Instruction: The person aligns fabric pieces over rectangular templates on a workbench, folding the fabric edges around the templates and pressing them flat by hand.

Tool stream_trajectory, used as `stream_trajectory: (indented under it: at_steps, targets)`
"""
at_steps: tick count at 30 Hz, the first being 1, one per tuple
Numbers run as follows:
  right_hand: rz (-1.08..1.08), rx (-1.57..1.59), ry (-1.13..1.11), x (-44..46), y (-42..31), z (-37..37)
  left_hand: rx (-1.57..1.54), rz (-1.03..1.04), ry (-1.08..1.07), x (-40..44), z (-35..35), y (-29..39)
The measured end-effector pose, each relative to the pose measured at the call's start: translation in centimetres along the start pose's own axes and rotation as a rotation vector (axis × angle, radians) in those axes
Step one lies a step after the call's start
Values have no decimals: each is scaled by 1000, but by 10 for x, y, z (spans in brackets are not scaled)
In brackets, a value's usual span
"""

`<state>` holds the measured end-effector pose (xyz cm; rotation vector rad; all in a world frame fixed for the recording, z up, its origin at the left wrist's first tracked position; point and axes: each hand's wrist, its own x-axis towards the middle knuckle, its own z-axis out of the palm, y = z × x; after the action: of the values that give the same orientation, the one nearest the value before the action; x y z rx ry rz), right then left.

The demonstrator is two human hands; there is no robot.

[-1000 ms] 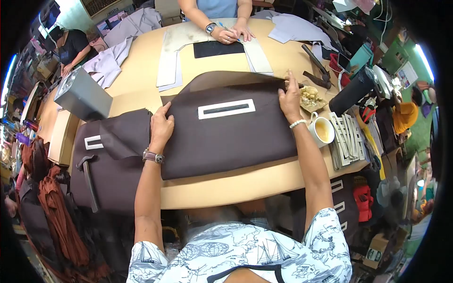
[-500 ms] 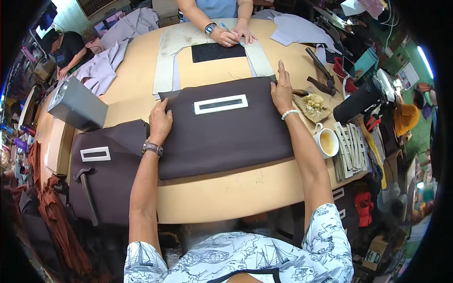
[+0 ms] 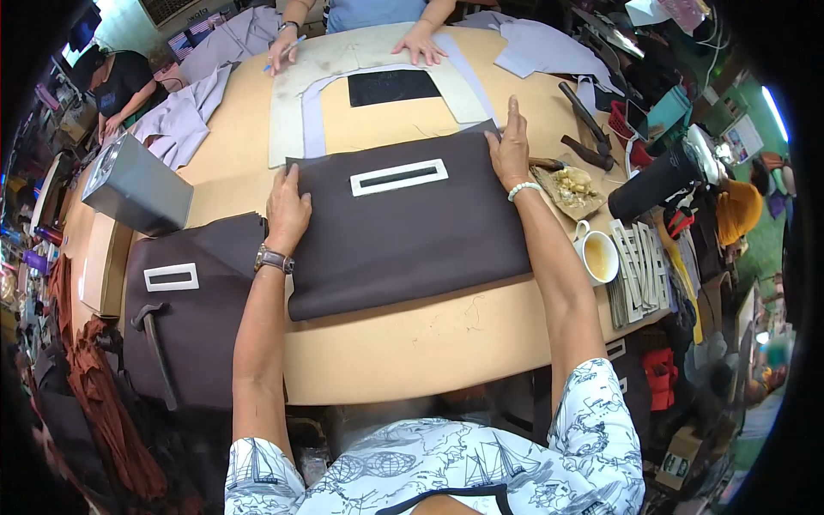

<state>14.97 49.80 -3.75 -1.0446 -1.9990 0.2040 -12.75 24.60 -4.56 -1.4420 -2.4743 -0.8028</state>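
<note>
A dark brown folded cloth [image 3: 412, 249] lies in front of me, with a white rectangular frame [image 3: 399, 178] around a dark slot near its far edge. My left hand [image 3: 289, 206] is at the cloth's upper left edge, its fingers pointing away and the thumb over the side. At the upper right corner, my right hand [image 3: 510, 152] holds the edge, with the index finger raised. To the left, a second brown cloth stack [image 3: 206, 326] carries another white frame [image 3: 171, 276] and a hammer [image 3: 156, 352].
Across the table [image 3: 378, 369], a co-worker's hands [image 3: 421, 43] rest by a pale template [image 3: 330, 64]. A metal box [image 3: 146, 189] stands left. At right are a cup [image 3: 597, 257], a crumpled lump on paper [image 3: 571, 189], hammers [image 3: 588, 153], a black bottle [image 3: 652, 182] and stacked frames [image 3: 637, 270].
The cloth's raised far flap has come down flat, and my hands have shifted slightly left with it. The co-worker's pen hand has moved to the left side of the template.
</note>
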Motion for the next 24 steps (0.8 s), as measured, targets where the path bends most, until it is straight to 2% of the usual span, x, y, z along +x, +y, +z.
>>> stream_trajectory:
  at_steps: [2,5,6,7,8,10,13,18,22,24]
  targets:
    - [-70,77,166,-7,-13,-9,97,90,56,-9,-19,14]
    - [-218,25,180,-44,-51,-46,119,229,7,-41,-57,48]
    - [-158,92,43,-66,-77,-68,53,306,-75,-59,-66,58]
    - [-189,177,-35,-90,-93,-80,-15,382,-156,-79,-72,68]
    - [-225,84,-84,-115,-111,-89,-41,428,-255,-101,-75,78]
    - [-252,104,-226,-167,-138,-93,-11,455,-403,-142,-74,96]
    - [-218,197,-435,-220,-167,-91,27,468,-473,-176,-62,104]
    - [-107,148,-594,-249,-170,-86,42,422,-528,-192,-46,92]
    - [-31,-111,-574,-245,-135,-114,102,336,-523,-201,-61,80]
    - [10,-248,-492,-241,-104,-129,121,253,-494,-209,-72,58]
